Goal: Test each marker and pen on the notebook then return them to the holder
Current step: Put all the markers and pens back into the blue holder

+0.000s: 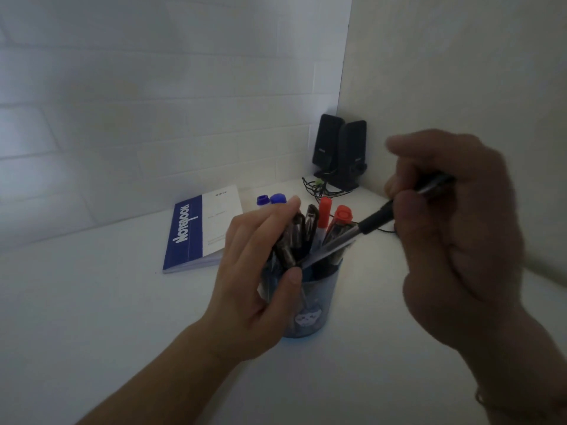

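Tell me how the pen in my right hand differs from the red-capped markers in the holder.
The pen is clear-barrelled with a black grip; the red-capped markers have white bodies under red caps. The pen slants across the holder, held by the right hand; the markers stand nearly upright inside it, untouched. The left hand steadies the holder. Both are writing tools at the same holder.

Two black speakers (340, 150) stand side by side in the far corner of the white table (92, 317), tangled cables (319, 187) at their base, against the tiled wall (138, 87).
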Action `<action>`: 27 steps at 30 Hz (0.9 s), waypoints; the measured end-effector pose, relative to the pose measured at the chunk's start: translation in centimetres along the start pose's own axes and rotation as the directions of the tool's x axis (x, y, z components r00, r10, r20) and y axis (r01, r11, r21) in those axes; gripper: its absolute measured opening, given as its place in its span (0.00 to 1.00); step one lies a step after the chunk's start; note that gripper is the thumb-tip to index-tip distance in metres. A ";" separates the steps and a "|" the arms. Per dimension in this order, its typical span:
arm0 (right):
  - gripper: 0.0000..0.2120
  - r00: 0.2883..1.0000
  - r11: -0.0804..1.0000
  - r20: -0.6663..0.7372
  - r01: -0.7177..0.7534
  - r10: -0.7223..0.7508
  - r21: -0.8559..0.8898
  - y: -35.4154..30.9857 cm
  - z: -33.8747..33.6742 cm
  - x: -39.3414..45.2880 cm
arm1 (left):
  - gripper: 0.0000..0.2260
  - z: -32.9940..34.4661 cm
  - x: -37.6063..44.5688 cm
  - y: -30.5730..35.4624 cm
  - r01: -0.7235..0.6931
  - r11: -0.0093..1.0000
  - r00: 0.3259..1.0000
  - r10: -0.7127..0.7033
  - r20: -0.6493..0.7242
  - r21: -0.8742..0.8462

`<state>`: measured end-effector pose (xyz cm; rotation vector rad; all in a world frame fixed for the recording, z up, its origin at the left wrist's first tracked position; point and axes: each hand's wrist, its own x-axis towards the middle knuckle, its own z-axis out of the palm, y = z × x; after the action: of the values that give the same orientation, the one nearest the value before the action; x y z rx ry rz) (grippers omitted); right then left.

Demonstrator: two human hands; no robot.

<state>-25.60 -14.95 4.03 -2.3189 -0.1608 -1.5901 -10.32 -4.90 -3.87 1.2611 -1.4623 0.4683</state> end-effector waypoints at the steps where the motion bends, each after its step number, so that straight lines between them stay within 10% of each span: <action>1: 0.17 1.000 1.000 0.024 0.015 -0.015 -0.016 0.0 0.0 0.2 | 0.24 0.0 0.0 0.0 0.003 1.000 1.000 -0.003 -0.002 -0.006; 9: 0.15 0.988 0.983 0.132 0.104 -0.083 -0.155 -0.6 0.8 1.2 | 0.26 0.2 -0.1 -0.1 0.029 0.994 1.000 -0.029 0.001 -0.102; 23: 0.30 0.961 0.975 0.258 -0.147 0.100 0.166 -0.5 1.8 1.1 | 0.23 0.7 -0.2 -0.3 0.034 0.984 0.999 -0.033 0.008 -0.173; 27: 0.24 0.914 0.958 0.387 -0.004 0.120 -0.287 0.2 2.4 0.3 | 0.22 0.6 -0.2 -0.4 0.041 0.989 0.998 -0.047 -0.040 -0.143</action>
<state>-23.37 -14.36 3.47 -2.8204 0.0519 -1.1464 -10.26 -5.40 -4.41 1.1610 -1.4037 0.3538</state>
